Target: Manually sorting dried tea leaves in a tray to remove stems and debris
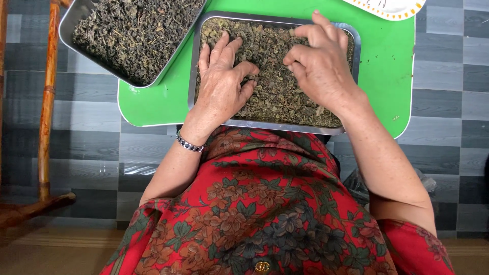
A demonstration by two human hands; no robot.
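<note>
Two metal trays of dried dark green-brown leaf, loose and twiggy, most likely tea.

Item 1: near tray (351,46), rectangular, steel, rounded corners. It sits on a green plastic table top (392,76), directly ahead of the person's lap. Its long axis runs left to right across the view, square to the person, long side nearest the body. The leaf (277,89) fills it in an even shallow layer, heaped slightly at the middle.

Item 2: left hand (221,81). It lies palm down on the leaf in the tray's left half, fingers spread and open, gripping nothing, thumb angled toward the centre. A silver bracelet (189,144) circles the wrist.

Item 3: right hand (318,63). It rests on the leaf in the right half, fingers curled loosely and thumb drawn in toward them, as though pinching at a bit of leaf; whether anything is held between them cannot be told.

Step, as judged: sorting or spreading the leaf by hand, mid-course. The next move calls for light fingertip raking and a fine pinch on any stalk, keeping leaf inside the low rim.

Item 4: second tray (69,30), same kind, turned diagonally, overhanging the table's left corner, also full of leaf.

Item 5: white dish with a yellow patterned edge (392,10), far right corner of the table.

Surroundings: grey tiled floor (448,137), wooden pole (48,97) at left, red floral garment (270,203).
</note>
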